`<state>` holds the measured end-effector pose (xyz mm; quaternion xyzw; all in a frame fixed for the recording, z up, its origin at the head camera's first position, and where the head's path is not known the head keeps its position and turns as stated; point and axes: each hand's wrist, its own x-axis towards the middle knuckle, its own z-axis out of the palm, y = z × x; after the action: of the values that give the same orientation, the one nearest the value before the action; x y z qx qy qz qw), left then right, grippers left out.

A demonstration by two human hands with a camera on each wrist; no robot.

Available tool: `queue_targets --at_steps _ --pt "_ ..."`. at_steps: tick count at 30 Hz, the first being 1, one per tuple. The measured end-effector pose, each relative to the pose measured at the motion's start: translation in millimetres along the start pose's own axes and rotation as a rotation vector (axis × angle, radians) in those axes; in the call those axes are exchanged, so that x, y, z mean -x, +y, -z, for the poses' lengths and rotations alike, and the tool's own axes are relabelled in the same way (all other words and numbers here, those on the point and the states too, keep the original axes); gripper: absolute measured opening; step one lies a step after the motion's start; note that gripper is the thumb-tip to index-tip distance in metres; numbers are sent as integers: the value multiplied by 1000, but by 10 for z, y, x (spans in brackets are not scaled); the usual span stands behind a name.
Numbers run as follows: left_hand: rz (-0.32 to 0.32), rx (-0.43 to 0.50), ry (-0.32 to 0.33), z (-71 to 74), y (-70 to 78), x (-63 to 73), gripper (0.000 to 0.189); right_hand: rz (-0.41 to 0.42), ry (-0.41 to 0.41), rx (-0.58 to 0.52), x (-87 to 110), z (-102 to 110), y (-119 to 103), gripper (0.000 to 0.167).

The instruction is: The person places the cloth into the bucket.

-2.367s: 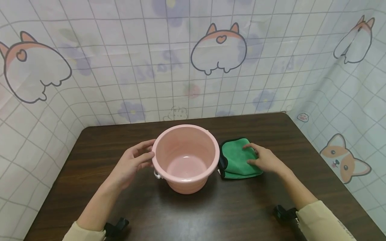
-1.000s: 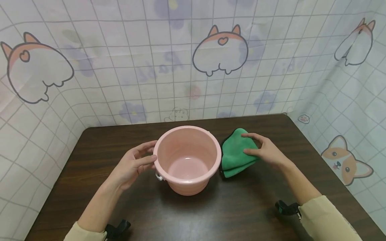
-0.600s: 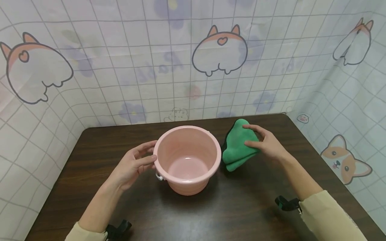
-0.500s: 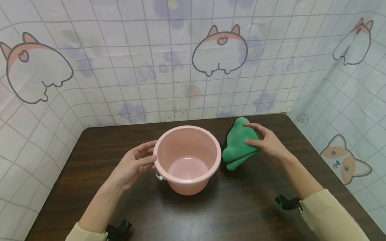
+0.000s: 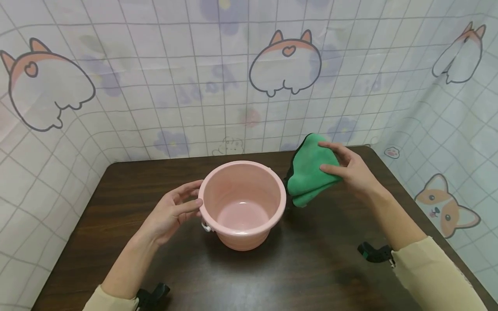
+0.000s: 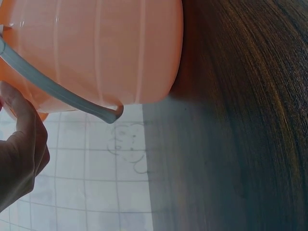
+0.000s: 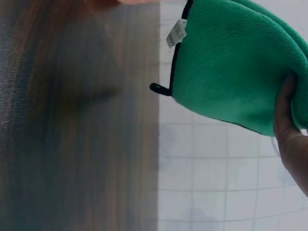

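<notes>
A pink plastic bucket (image 5: 243, 239) stands upright on the table, its inside bare. My left hand (image 5: 169, 216) holds it at the left rim, thumb on the rim and fingers along the outside. In the left wrist view the grey handle (image 6: 62, 94) hangs down against the bucket's side. To the right of the bucket, my right hand (image 5: 352, 168) pinches a folded green cleaning cloth (image 5: 309, 168) and holds it up off the table. The cloth has black edging, and in the right wrist view a white label (image 7: 176, 33) and a black loop (image 7: 160, 89) show.
The dark wooden table (image 5: 249, 285) has a patterned curtain (image 5: 163, 65) behind it and along both sides. A black wrist device (image 5: 375, 252) sits at the right sleeve, another black device (image 5: 151, 296) at the left sleeve.
My right hand has lifted the cloth from the table, raising it and moving it toward the back. The left hand stays at the bucket's rim; the bucket has hardly moved.
</notes>
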<state>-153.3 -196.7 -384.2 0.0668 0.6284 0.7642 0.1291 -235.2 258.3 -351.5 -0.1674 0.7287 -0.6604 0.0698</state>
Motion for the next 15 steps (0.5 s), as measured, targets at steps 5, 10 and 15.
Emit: queue_targets --at_steps 5,10,15 --pt "1 7 1 -2 1 4 60 17 2 -24 -8 -15 -127 57" --pt "13 -4 7 3 8 2 60 32 1 -20 -18 -22 -271 56" --pt "19 -11 9 7 19 -5 60 9 -20 11 -32 -40 -446 57"
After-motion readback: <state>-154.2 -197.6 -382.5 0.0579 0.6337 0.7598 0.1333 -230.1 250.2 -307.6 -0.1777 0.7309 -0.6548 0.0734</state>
